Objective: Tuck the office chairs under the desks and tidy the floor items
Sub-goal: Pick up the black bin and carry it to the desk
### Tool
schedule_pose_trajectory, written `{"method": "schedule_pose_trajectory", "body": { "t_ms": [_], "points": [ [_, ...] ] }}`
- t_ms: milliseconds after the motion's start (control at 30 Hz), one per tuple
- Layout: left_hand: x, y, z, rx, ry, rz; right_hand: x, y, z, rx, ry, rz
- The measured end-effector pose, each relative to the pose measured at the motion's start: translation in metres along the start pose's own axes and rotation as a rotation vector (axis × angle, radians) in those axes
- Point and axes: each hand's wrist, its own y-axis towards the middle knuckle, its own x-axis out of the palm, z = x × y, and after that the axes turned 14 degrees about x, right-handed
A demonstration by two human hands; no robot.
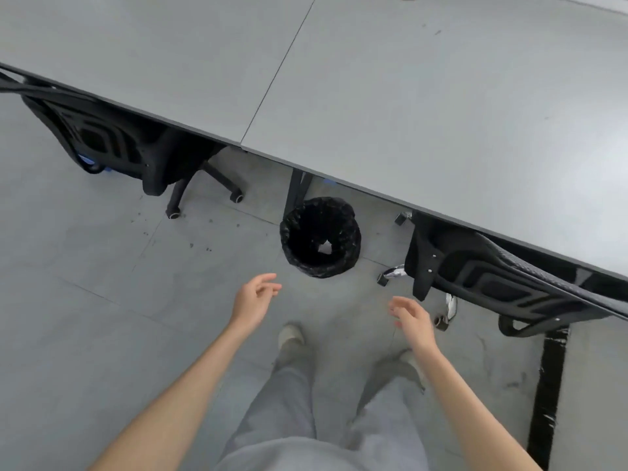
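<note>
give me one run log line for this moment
hands: left hand open, right hand open, both empty | bin on floor by desk edge, between two chairs | left chair and right chair tucked
</note>
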Motion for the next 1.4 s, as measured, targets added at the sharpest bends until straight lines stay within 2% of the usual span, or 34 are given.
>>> {"method": "schedule_pose_trajectory", "body": {
  "t_ms": [200,367,600,667,867,1000,1167,1267,1400],
  "points": [
    [-0.023,0.087,-0.047,-0.013,0.179,-0.115,0.081,0.047,-0.023,0.069,0.027,-0.057],
    [0.004,0.138,-0.101,-0.031,0.132,-0.101,0.13,0.117,-0.018,0.161,0.191,-0.111],
    [0.048,0.22,-0.199,-0.051,0.047,-0.046,0.178,0.239,0.023,0.294,0.476,-0.178],
    [0.06,0.247,-0.221,-0.075,0.035,-0.025,0.187,0.271,0.023,0.283,0.482,-0.139],
    [0.092,0.327,-0.249,-0.032,0.112,-0.047,0.199,0.354,-0.008,0.112,0.22,0.081],
    [0.105,0.368,-0.258,0.019,0.217,-0.071,0.196,0.465,-0.009,0.046,0.104,0.165],
    [0.124,0.394,-0.279,0.035,0.293,-0.143,0.209,0.438,-0.035,-0.029,0.054,0.262],
    [0.135,0.408,-0.292,0.124,0.318,-0.049,0.213,0.454,-0.028,-0.074,0.131,0.302],
    [0.132,0.401,-0.284,0.143,0.304,0.036,0.205,0.451,-0.029,-0.082,0.299,0.332]
  ]
}}
